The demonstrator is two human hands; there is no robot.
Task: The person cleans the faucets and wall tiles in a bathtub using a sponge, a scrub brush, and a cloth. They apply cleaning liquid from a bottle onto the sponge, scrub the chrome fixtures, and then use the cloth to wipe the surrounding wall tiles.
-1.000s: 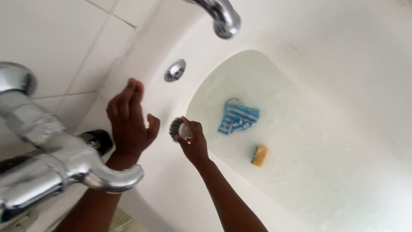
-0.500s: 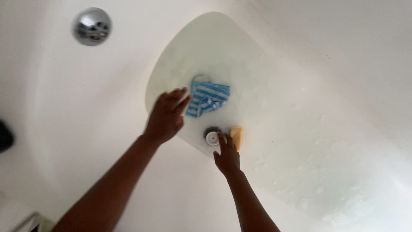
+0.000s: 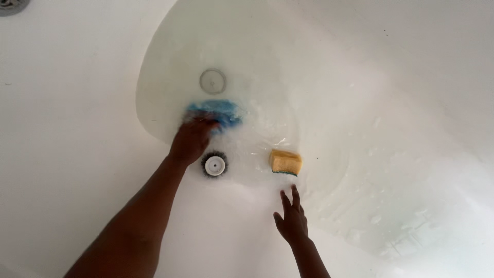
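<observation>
I look down into a white bathtub [image 3: 77, 154] with shallow water in its bottom. My left hand [image 3: 191, 140] presses on a blue striped cloth [image 3: 216, 110] in the water; the cloth is blurred and partly under my fingers. A round brush [image 3: 214, 164] with dark bristles and a white top lies in the water just right of that hand. A yellow sponge [image 3: 285, 162] with a green underside floats further right. My right hand [image 3: 291, 220] hovers open on the near tub wall below the sponge, holding nothing.
The round drain [image 3: 212, 81] sits just beyond the cloth. A chrome overflow fitting [image 3: 11, 5] shows at the top left corner. Ripples and small foam specks [image 3: 375, 216] spread across the water on the right.
My left hand reached down and took the cloth, dragging it left. My right hand let go of the brush, which now lies in the water, and drew back. The view shifted down.
</observation>
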